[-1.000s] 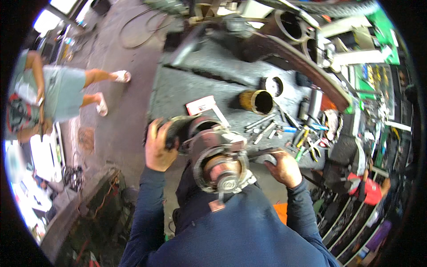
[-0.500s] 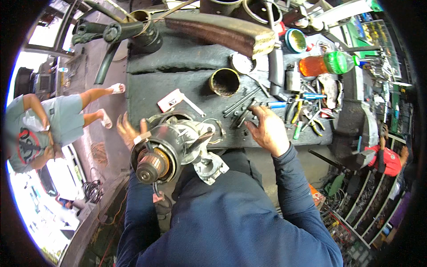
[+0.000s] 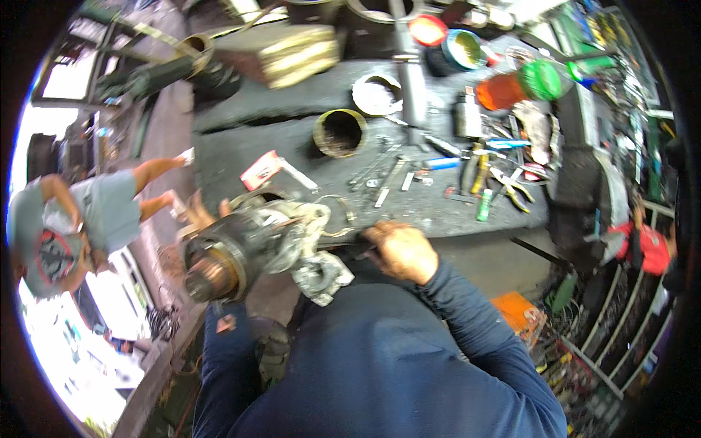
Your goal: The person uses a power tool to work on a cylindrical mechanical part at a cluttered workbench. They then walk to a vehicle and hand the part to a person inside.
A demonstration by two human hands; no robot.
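A starter motor (image 3: pixel 244 244), with a dark round housing, a copper-wound armature showing and a pale cast-metal bracket (image 3: pixel 321 276), sits at the bench's near edge. Past its left side, my left hand (image 3: pixel 196 215) shows spread fingers; the motor hides the palm, so I cannot tell how firmly it touches. My right hand (image 3: pixel 401 250) is right of the bracket, at the bench edge. Its fingers are curled in and blurred, with something dark at the fingertips that I cannot make out. A thin metal ring or wire loop (image 3: pixel 342 217) lies behind the bracket.
On the dark bench (image 3: pixel 248 139) stand an open tin (image 3: pixel 340 133), a white-lined can (image 3: pixel 377 95) and a green-and-orange bottle (image 3: pixel 518 86). Pliers (image 3: pixel 511 188), wrenches and a small box (image 3: pixel 261 171) lie about. A person (image 3: pixel 87 219) stands at left, another (image 3: pixel 646 248) at far right.
My right hand has drawn back from the tools to the bench edge, and its fingers have curled. The whole view has shifted, with things appearing further left. My left hand stays beside the starter motor.
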